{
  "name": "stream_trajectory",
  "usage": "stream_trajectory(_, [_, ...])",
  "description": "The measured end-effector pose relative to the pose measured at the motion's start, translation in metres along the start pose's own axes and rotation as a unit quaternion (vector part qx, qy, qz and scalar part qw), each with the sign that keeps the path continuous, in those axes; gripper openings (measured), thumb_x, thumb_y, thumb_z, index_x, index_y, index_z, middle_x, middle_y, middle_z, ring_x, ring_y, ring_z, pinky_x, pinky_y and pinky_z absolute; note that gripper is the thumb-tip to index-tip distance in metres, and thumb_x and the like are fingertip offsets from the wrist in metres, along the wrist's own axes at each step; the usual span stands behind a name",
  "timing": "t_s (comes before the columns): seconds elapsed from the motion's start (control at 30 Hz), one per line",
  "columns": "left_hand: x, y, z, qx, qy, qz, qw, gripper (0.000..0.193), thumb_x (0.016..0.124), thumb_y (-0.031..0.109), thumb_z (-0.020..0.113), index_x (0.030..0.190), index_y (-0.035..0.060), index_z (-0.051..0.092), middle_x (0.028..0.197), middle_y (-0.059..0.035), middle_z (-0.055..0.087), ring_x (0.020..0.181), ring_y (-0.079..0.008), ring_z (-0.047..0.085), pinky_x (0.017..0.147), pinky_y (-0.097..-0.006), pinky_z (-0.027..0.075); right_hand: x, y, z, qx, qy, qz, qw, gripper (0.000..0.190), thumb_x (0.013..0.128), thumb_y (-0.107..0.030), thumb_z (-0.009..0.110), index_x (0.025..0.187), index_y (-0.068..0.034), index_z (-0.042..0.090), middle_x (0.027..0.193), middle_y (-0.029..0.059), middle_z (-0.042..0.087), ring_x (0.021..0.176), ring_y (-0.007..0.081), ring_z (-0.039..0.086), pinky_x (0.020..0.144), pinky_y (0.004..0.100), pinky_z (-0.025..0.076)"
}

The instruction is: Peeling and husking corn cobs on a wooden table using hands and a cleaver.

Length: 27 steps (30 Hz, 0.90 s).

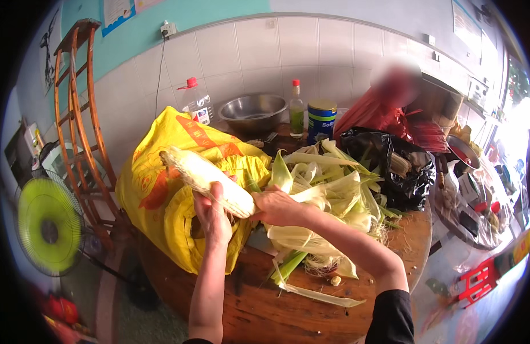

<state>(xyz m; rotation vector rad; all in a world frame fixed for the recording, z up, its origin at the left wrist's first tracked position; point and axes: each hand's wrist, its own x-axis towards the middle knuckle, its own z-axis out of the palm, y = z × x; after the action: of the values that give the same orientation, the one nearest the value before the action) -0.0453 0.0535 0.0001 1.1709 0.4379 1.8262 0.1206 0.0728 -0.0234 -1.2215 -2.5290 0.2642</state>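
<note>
A pale, mostly husked ear of corn (209, 180) lies tilted above the table, its silky tip up and to the left. My left hand (213, 215) is wrapped around its middle from below. My right hand (275, 206) is closed at the lower end of the ear; the fingers hide whether they grip the stalk or husk there. Just behind the ear is a yellow plastic bag (147, 193) with its mouth towards me. Beside my right hand spreads a heap of pale green corn husks (333, 198), with corn silk (323, 263) at its near side.
Behind the heap stand a steel bowl (253, 112), a glass bottle (297, 114) and a blue tin (321, 122). A black plastic bag (413, 172) sits at the right. Husk strips and crumbs lie on the wooden table (286, 314). A green fan (49, 230) stands left.
</note>
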Motion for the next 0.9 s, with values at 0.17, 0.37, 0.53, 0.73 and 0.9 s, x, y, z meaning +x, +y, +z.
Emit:
stream_trajectory(0.17, [0.008,0.002,-0.016,-0.023,0.075,-0.065,0.995,0.067,0.090,0.048,0.066,0.134,0.0049,0.039,0.106,-0.0135,0.058,0.088,-0.0255,0.063,0.081,-0.0395,0.056,-0.018,-0.008,0.011,-0.220,0.106,-0.168,0.955,0.033,0.093,-0.034,0.061,0.084,-0.004,0.052,0.058,0.0038,0.051,0.049,0.0204,0.058,0.042,0.0362,0.042])
stream_trajectory(0.37, [0.029,-0.005,-0.056,-0.107,0.235,-0.106,0.960,0.070,0.093,0.053,0.058,0.135,0.0008,0.039,0.115,-0.0149,0.055,0.101,-0.0310,0.061,0.086,-0.0437,0.055,-0.039,-0.021,-0.019,-0.343,0.277,-0.231,0.867,0.037,0.090,-0.035,0.066,0.068,-0.011,0.049,0.055,-0.0038,0.045,0.047,0.0119,0.048,0.045,0.0288,0.038])
stream_trajectory(0.53, [0.028,0.007,-0.053,-0.144,0.233,-0.118,0.954,0.072,0.090,0.052,0.064,0.136,0.0030,0.038,0.110,-0.0140,0.057,0.097,-0.0298,0.062,0.086,-0.0457,0.055,-0.021,0.007,-0.060,-0.347,0.321,-0.278,0.836,0.036,0.083,-0.028,0.073,0.074,-0.011,0.042,0.062,-0.0017,0.048,0.055,0.0167,0.050,0.058,0.0326,0.039])
stream_trajectory(0.73, [0.013,0.015,-0.026,-0.135,0.180,-0.179,0.958,0.067,0.089,0.051,0.065,0.132,0.0056,0.041,0.107,-0.0119,0.058,0.099,-0.0262,0.060,0.084,-0.0445,0.054,-0.013,0.037,-0.054,-0.258,0.234,-0.126,0.929,0.062,0.088,-0.045,0.062,0.130,0.001,0.052,0.118,0.0176,0.054,0.121,0.0334,0.047,0.116,0.0514,0.025])
stream_trajectory(0.9, [0.015,0.022,-0.022,-0.190,0.138,-0.141,0.962,0.052,0.093,0.036,0.055,0.132,0.0024,0.044,0.121,-0.0132,0.055,0.106,-0.0291,0.058,0.097,-0.0434,0.047,-0.061,-0.030,-0.040,-0.164,0.255,-0.040,0.952,0.029,0.084,-0.023,0.069,0.100,0.001,0.062,0.100,0.0131,0.061,0.096,0.0317,0.062,0.085,0.0475,0.051])
